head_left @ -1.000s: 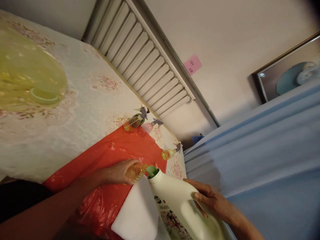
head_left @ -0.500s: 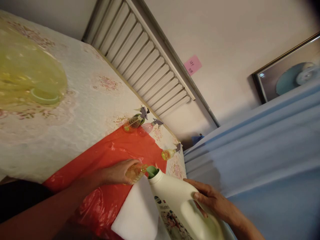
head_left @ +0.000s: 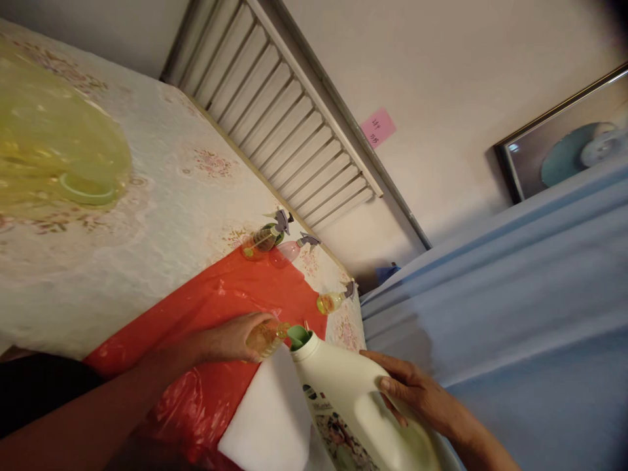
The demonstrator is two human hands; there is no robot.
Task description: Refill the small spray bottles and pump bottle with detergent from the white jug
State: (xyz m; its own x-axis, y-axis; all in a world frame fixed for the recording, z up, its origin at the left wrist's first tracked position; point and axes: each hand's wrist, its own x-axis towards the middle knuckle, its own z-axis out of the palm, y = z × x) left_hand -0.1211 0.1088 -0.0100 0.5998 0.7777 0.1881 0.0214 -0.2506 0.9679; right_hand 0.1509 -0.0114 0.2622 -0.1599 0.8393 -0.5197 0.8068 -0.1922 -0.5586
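White jug (head_left: 353,405) near centre, tilted, green spout (head_left: 298,336) aimed at the mouth of a small clear bottle (head_left: 265,338) with yellowish liquid inside. Jug has a printed label (head_left: 333,435) low on its side; the text is too blurred to read. Right hand (head_left: 417,396) is wrapped around the jug handle, fingers curled tight on it. Left hand (head_left: 230,337) is clamped around the small bottle, forearm coming in from the near left. Both sit over a white pad (head_left: 269,418) on a red plastic sheet (head_left: 230,294), which lies on a floral lace tablecloth (head_left: 161,196). Farther along the sheet edge: two small spray bottles (head_left: 277,239) side by side, a third one (head_left: 333,301) just right of them. Yellow translucent cover (head_left: 53,150) far left. Pink sticky note (head_left: 378,126) on the wall, handwriting not legible. Blue cloth (head_left: 515,314) on the right.
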